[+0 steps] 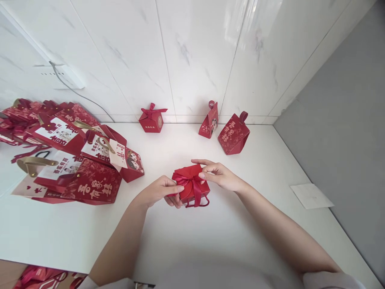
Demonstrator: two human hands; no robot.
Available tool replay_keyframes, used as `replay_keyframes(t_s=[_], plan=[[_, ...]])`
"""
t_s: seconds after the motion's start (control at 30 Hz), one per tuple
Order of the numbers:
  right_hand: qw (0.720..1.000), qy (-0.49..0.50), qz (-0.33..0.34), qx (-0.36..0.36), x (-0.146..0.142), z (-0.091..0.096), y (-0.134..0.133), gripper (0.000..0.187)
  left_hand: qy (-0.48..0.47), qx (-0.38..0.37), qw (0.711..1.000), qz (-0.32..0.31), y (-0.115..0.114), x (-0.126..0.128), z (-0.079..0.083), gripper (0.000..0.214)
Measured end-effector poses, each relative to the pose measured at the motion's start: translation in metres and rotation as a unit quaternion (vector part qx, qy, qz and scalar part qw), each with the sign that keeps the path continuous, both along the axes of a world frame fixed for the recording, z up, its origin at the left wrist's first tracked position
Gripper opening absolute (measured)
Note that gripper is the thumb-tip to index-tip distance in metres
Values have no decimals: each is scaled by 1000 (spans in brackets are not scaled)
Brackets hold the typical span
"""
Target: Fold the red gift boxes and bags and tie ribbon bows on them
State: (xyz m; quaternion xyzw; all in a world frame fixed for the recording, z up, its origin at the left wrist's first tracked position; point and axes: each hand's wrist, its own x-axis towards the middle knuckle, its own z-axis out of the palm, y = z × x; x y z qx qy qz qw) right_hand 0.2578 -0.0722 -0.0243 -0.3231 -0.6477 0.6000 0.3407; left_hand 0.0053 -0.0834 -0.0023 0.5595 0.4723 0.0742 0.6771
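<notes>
A small red gift box (189, 190) is tilted up over the white counter (177, 241), with a dark red ribbon bow (192, 181) across its top. A ribbon loop (202, 204) shows along its near side. My left hand (165, 191) grips the box's left side, thumb on top and fingers curled underneath. At the far right corner, my right hand (221, 175) holds the box between thumb and fingers, its index finger stretched along the back edge. The undersides of the fingers there are hidden.
Behind stand a ribboned box (152, 122), a triangular box (207, 124) and a handled box (234, 134). Several red gift bags (96, 188) crowd the left. A white sheet (311, 196) lies right, beside the grey wall (343, 120). A cable (81, 96) hangs from the socket (60, 76).
</notes>
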Motion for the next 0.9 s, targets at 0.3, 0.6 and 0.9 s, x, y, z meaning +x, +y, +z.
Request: replay_keyframes(t_s=[0.3, 0.6, 0.9], plan=[[999, 23, -6, -29, -1, -7, 5, 34, -49, 1, 997, -61, 3, -5, -5, 35], [998, 49, 15, -38, -5, -13, 7, 37, -87, 2, 987, -133, 5, -4, -9, 32], [992, -28, -98, 76, -4, 6, -5, 25, 37, 137, 977, -159, 8, -24, 1, 27]])
